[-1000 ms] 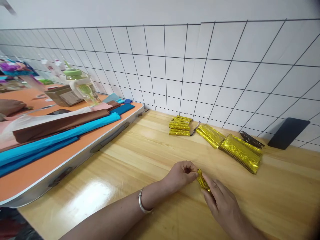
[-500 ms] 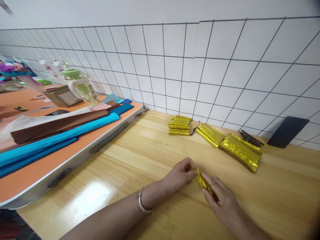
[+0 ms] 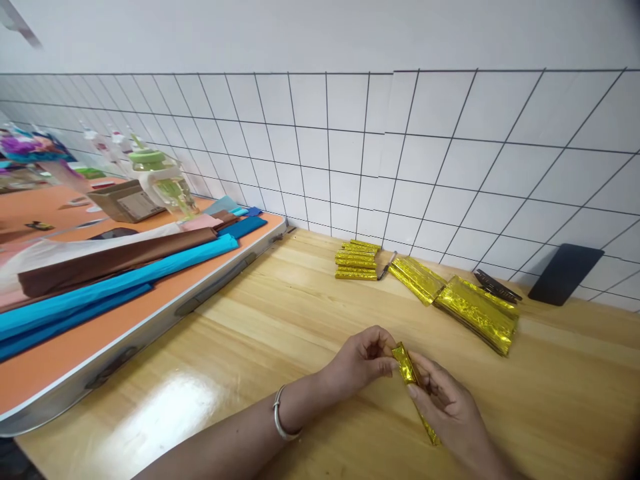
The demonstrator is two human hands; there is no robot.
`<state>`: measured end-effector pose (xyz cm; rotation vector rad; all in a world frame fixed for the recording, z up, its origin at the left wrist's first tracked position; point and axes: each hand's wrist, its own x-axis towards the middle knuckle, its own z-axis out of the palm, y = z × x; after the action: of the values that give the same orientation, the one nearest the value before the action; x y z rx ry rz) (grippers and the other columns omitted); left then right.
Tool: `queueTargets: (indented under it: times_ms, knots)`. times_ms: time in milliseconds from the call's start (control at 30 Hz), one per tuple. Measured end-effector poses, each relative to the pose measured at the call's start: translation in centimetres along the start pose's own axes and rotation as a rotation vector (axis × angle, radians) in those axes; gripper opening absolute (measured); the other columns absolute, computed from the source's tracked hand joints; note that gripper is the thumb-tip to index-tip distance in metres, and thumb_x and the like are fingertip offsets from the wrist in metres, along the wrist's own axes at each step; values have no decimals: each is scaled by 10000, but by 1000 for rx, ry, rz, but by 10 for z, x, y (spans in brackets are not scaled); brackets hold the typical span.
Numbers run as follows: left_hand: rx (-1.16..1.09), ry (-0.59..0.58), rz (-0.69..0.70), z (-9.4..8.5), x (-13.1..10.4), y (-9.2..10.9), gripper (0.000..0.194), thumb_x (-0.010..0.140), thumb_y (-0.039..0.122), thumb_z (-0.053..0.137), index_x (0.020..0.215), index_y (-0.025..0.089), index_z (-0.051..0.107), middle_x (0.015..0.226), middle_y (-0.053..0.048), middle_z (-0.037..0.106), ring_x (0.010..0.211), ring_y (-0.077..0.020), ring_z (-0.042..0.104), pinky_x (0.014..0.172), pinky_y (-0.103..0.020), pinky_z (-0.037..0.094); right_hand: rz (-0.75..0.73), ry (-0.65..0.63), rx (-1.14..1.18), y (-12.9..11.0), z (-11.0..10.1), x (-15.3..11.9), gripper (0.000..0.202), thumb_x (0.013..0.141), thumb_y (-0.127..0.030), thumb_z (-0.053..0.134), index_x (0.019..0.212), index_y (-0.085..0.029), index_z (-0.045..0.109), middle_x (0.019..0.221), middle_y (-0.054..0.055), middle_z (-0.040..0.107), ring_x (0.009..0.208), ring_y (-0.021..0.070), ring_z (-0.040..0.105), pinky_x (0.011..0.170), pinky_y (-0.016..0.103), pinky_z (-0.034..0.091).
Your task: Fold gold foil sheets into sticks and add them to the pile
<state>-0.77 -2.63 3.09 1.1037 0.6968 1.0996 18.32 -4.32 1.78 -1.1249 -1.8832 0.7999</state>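
Between my two hands is a narrow folded strip of shiny gold foil (image 3: 406, 365), slanting down to the right over the wooden table. My left hand (image 3: 367, 357), with a silver bangle at the wrist, pinches the strip's upper end between thumb and fingers. My right hand (image 3: 445, 403) grips it lower down, thumb on the near side and fingers behind; part of the strip is hidden there, and its lower end shows below the thumb. Beyond my hands lie a row of folded gold strips (image 3: 356, 261), a flat gold foil piece (image 3: 417, 280) and a larger stack of gold foil sheets (image 3: 477, 315).
A black hair clip (image 3: 497, 287) and a black phone-like slab (image 3: 565, 275) are by the tiled wall. A pen (image 3: 387, 265) lies between the gold pieces. At left, an orange-topped table (image 3: 150, 320) bears coloured folded sheets (image 3: 125, 270), a cardboard box (image 3: 125, 201) and a bottle (image 3: 167, 187).
The gold strip now shows more of its length, its lower end reaching below my right hand. My right thumb has moved up along it. The view has tilted slightly upward.
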Motion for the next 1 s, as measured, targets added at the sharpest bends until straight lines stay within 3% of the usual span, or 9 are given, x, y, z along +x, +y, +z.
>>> queueTargets:
  times_ms: [100, 500, 733, 1000]
  knots:
    - [26, 7, -13, -2, 0, -1, 368, 669, 380, 746, 802, 131, 509, 695, 13, 522, 616, -77, 465, 595, -215, 366, 10, -88, -11, 0, -2, -1, 402, 848, -273, 531, 1248, -233, 504, 1124, 71, 644, 960, 185, 635, 827, 266, 523]
    - [84, 31, -23, -3, 2, -2, 393, 640, 420, 746, 737, 144, 484, 665, 32, 466, 586, -70, 410, 559, -208, 327, -174, -74, -225, 1, -4, -4, 418, 876, -222, 472, 1291, -269, 446, 1223, 56, 582, 1100, 196, 563, 925, 317, 482]
    - [370, 104, 73, -9, 0, -5, 254, 704, 310, 711, 783, 150, 529, 832, -15, 523, 690, -89, 468, 609, -199, 357, -183, -96, -245, 2, -5, -3, 404, 883, -224, 453, 1286, -254, 449, 1210, 76, 583, 1094, 202, 565, 912, 325, 488]
    - [152, 10, 59, -6, 0, -6, 268, 730, 297, 693, 818, 154, 484, 870, -33, 564, 681, -86, 491, 604, -206, 378, -142, -95, -199, 3, -4, -3, 386, 874, -233, 477, 1259, -269, 478, 1189, 60, 600, 1069, 191, 580, 888, 289, 498]
